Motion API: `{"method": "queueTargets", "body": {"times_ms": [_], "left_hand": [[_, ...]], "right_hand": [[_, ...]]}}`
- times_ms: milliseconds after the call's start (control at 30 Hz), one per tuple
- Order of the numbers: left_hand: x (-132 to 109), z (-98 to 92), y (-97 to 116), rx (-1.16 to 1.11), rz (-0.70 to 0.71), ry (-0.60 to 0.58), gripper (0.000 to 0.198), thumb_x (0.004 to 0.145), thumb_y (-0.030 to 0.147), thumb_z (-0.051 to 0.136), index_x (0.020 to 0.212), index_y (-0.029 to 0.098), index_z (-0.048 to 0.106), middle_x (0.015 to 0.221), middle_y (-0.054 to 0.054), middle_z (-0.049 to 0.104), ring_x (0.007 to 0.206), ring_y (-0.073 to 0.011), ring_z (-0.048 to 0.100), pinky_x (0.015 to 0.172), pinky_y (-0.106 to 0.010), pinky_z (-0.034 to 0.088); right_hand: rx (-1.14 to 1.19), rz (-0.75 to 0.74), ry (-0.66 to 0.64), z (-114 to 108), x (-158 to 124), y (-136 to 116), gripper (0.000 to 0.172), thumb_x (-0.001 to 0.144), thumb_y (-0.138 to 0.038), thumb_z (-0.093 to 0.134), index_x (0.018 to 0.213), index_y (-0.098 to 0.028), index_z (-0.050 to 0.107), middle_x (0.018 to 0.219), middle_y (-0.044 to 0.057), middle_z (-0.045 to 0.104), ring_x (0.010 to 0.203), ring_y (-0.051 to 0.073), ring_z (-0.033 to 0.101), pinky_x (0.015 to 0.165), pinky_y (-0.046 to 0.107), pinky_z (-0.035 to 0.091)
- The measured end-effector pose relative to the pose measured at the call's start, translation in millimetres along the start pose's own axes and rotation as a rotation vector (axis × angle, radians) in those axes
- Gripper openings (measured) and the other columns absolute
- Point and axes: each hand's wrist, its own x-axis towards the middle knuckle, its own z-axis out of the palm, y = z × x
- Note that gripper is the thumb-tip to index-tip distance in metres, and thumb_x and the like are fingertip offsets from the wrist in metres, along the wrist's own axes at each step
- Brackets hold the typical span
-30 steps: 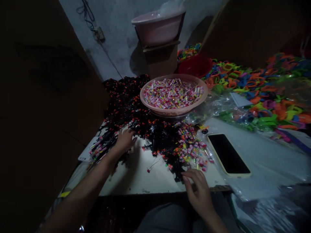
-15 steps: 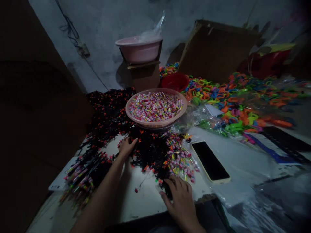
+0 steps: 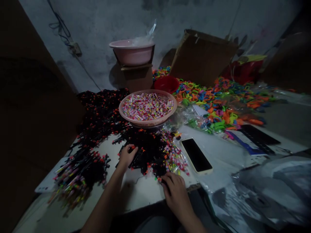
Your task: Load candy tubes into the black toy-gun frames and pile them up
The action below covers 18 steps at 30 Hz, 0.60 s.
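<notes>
My left hand (image 3: 127, 156) reaches into the near edge of a pile of small black pieces with orange tips (image 3: 148, 145). Its thumb and fingers are curled together at one of these black pieces. By the table's front edge is my right hand (image 3: 175, 187), its fingers bent and drawn together. Small green and orange bits (image 3: 157, 179) show at its fingertips; what it pinches is mostly hidden. Small pink, white and yellow tubes (image 3: 176, 158) lie loose just beyond the right hand. More such tubes fill a pink bowl (image 3: 122, 117) behind the black pile.
A phone (image 3: 196, 155) lies on plastic sheeting at right. Bundled black pieces with colourful tubes (image 3: 75, 181) lie at left. Behind are a red bowl (image 3: 167, 84), a pink basin (image 3: 132, 55) on a box, bright plastic pieces (image 3: 213, 103) and a cardboard box (image 3: 201, 58).
My view has swung slightly to the right. The left hand has curled in at the black pieces. My right hand's spread fingers have drawn together near the front edge.
</notes>
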Motion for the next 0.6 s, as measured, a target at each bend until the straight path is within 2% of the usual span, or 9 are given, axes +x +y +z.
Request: {"method": "queueTargets", "body": {"times_ms": [133, 233, 367, 433, 500, 567, 600], "left_hand": [[-19, -2.8, 8, -0.117, 0.062, -0.003, 0.032, 0.08, 0.048, 0.052, 0.092, 0.02, 0.064, 0.129, -0.009, 0.058, 0.118, -0.0233, 0.053, 0.103, -0.035, 0.035], [-29, -6.3, 14, -0.175, 0.099, 0.014, 0.026, 0.078, 0.045, 0.056, 0.088, 0.021, 0.062, 0.131, -0.009, 0.056, 0.122, -0.0241, 0.05, 0.106, -0.038, 0.031], [-36, -11.2, 19, -0.274, 0.156, -0.007, 0.026, 0.073, 0.044, 0.062, 0.084, 0.021, 0.061, 0.127, -0.009, 0.06, 0.117, -0.0241, 0.054, 0.105, -0.039, 0.033], [-40, -11.9, 21, -0.326, 0.176, -0.032, 0.028, 0.072, 0.046, 0.063, 0.082, 0.02, 0.061, 0.117, -0.01, 0.065, 0.108, -0.0246, 0.059, 0.1, -0.038, 0.039], [-44, -10.8, 22, -0.369, 0.199, -0.045, 0.03, 0.072, 0.047, 0.063, 0.082, 0.02, 0.061, 0.107, -0.009, 0.068, 0.101, -0.0241, 0.062, 0.095, -0.037, 0.043], [-48, -8.5, 23, -0.396, 0.222, -0.036, 0.029, 0.073, 0.047, 0.062, 0.084, 0.02, 0.061, 0.104, -0.008, 0.069, 0.1, -0.023, 0.063, 0.093, -0.036, 0.044], [-50, -7.3, 24, -0.403, 0.232, -0.028, 0.029, 0.074, 0.047, 0.062, 0.085, 0.02, 0.061, 0.105, -0.007, 0.068, 0.101, -0.0224, 0.062, 0.094, -0.036, 0.043]], "right_hand": [[0.042, -0.016, 0.034, 3, 0, 3, 0.027, 0.085, -0.009, 0.048, 0.107, -0.021, 0.058, 0.103, 0.008, 0.06, 0.098, 0.023, 0.057, 0.086, 0.041, 0.046], [0.053, -0.006, 0.083, 1, 0, 5, 0.025, 0.085, -0.013, 0.052, 0.107, -0.021, 0.059, 0.105, 0.008, 0.059, 0.102, 0.024, 0.055, 0.088, 0.042, 0.045], [0.155, 0.094, 0.195, -16, 3, 10, 0.018, 0.087, -0.02, 0.051, 0.103, -0.02, 0.06, 0.103, 0.009, 0.059, 0.101, 0.024, 0.054, 0.089, 0.044, 0.042], [0.28, 0.162, 0.246, -37, 5, 6, 0.015, 0.089, -0.024, 0.05, 0.099, -0.021, 0.06, 0.098, 0.008, 0.06, 0.097, 0.023, 0.055, 0.086, 0.041, 0.044], [0.464, 0.217, 0.249, -68, 6, -8, 0.016, 0.091, -0.03, 0.048, 0.1, -0.023, 0.06, 0.097, 0.007, 0.059, 0.095, 0.021, 0.056, 0.081, 0.036, 0.046], [0.692, 0.196, 0.224, -107, 4, -30, 0.025, 0.093, -0.042, 0.044, 0.105, -0.026, 0.059, 0.1, 0.007, 0.058, 0.095, 0.02, 0.056, 0.079, 0.034, 0.048], [0.801, 0.143, 0.206, -129, 2, -41, 0.035, 0.093, -0.052, 0.038, 0.104, -0.028, 0.06, 0.096, 0.007, 0.058, 0.089, 0.02, 0.058, 0.075, 0.033, 0.049]]}}
